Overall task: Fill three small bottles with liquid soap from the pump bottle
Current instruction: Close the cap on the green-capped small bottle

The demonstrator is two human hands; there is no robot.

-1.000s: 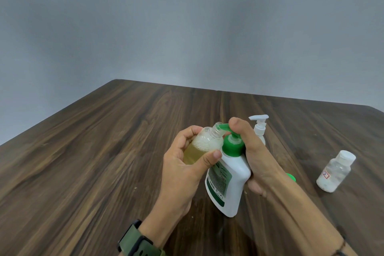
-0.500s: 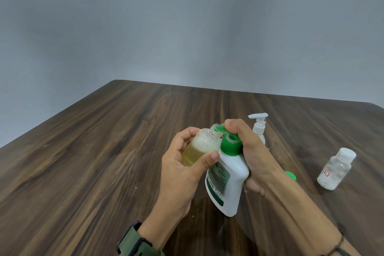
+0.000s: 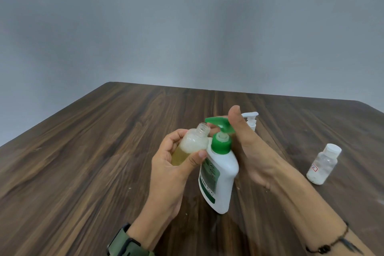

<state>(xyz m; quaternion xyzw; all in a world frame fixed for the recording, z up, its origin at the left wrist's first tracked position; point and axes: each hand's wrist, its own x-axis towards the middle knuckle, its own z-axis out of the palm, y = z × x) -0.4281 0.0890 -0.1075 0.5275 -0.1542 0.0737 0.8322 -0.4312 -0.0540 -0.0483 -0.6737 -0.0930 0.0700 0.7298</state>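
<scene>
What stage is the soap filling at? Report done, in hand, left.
Done: apparently the capped clear small bottle standing on the dark wooden table.
In hand: left hand grips an uncapped clear bottle, partly filled with yellow soap, at the white pump bottle's green nozzle; right hand is on the pump.
Left: topping up, capping, a third bottle.

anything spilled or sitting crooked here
No spill shows. The pump bottle leans on the table, and the small bottle in the left hand is tilted toward the spout.
</scene>
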